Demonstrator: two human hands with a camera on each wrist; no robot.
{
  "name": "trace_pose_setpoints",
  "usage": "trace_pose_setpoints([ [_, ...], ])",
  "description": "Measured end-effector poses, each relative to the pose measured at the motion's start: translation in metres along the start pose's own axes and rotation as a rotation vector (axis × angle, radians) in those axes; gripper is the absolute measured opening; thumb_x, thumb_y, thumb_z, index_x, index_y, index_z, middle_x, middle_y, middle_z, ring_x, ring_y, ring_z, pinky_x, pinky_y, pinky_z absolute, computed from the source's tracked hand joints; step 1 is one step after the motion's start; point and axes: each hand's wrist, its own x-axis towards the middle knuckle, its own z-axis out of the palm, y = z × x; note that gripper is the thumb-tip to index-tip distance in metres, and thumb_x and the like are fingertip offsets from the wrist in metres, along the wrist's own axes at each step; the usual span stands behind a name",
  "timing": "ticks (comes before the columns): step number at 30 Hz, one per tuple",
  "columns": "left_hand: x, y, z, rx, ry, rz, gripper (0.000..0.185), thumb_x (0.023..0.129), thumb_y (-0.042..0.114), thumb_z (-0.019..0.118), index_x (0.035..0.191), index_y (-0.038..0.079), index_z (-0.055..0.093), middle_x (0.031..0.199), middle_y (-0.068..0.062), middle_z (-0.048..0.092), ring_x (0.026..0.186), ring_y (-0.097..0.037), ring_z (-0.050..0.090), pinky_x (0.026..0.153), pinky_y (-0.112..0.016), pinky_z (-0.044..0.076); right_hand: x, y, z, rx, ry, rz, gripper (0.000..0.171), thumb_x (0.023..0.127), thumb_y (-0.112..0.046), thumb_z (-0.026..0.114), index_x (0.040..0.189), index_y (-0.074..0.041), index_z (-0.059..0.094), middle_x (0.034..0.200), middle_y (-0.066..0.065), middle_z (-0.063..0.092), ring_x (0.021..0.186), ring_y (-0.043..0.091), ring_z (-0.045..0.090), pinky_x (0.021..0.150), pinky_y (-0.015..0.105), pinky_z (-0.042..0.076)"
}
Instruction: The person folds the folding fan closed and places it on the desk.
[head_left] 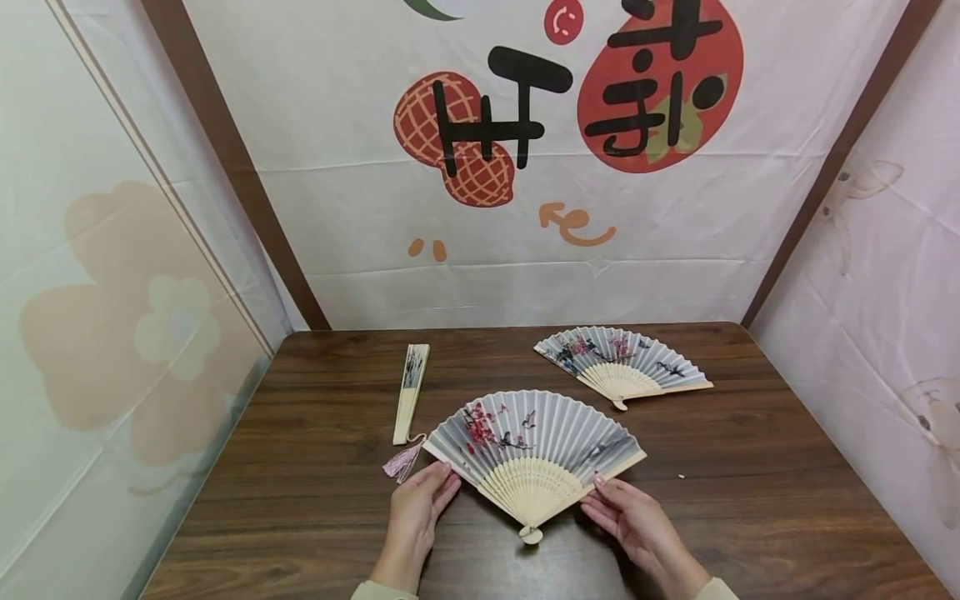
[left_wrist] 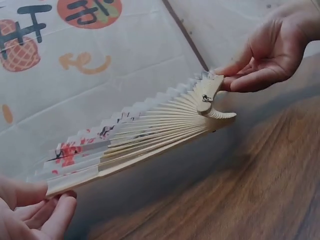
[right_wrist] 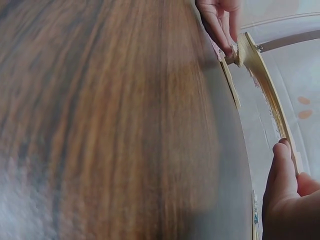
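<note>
A spread folding fan (head_left: 534,446) with grey pleated cloth, red blossoms and pale wooden ribs is held between both hands, its pivot end toward the person. My left hand (head_left: 420,507) pinches the left outer rib, thumb on top and fingers beneath, as the left wrist view shows. On the opposite side, my right hand (head_left: 637,521) pinches the right outer rib. In the left wrist view the ribs (left_wrist: 155,137) slant above the table, raised off its surface. A metal rivet (left_wrist: 206,98) joins them at the narrow end.
Behind the held fan, a second open fan (head_left: 622,358) lies at the back right of the brown wooden table (head_left: 300,500). A folded fan (head_left: 411,396) with a pink tassel (head_left: 403,462) lies at left. A small white bit (head_left: 681,476) is on the right. Printed curtains (head_left: 360,292) enclose the table.
</note>
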Motion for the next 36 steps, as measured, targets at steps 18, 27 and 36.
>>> trace_pose_setpoints([
  [18,0.011,0.008,0.015,-0.116,0.046,0.031,0.022,0.098,0.0,0.056,0.117,-0.012,0.055,0.084,0.001,0.071,0.08,-0.007,0.071,0.077,-0.021,0.062,0.009,-0.003,0.011,-0.038,0.052,-0.038,0.027,0.106,-0.012,0.047,0.088,-0.019,0.065,0.084,-0.008,0.071,0.085,0.007,0.071,0.087,0.023,0.06],
  [27,0.018,0.015,0.023,-0.111,0.062,0.069,0.032,0.1,0.001,0.054,0.125,-0.018,0.048,0.084,0.001,0.069,0.08,-0.008,0.07,0.077,-0.021,0.062,0.017,-0.012,0.019,-0.043,0.072,-0.074,0.027,0.105,-0.011,0.047,0.087,-0.018,0.066,0.083,-0.006,0.071,0.084,0.007,0.071,0.086,0.023,0.061],
  [36,0.029,0.022,0.031,-0.088,0.113,0.087,0.031,0.098,0.0,0.055,0.123,-0.018,0.051,0.085,-0.002,0.07,0.08,-0.01,0.071,0.077,-0.023,0.062,0.03,-0.018,0.025,-0.037,0.142,-0.118,0.028,0.105,-0.008,0.047,0.085,-0.016,0.065,0.079,-0.005,0.07,0.08,0.009,0.071,0.082,0.025,0.062],
])
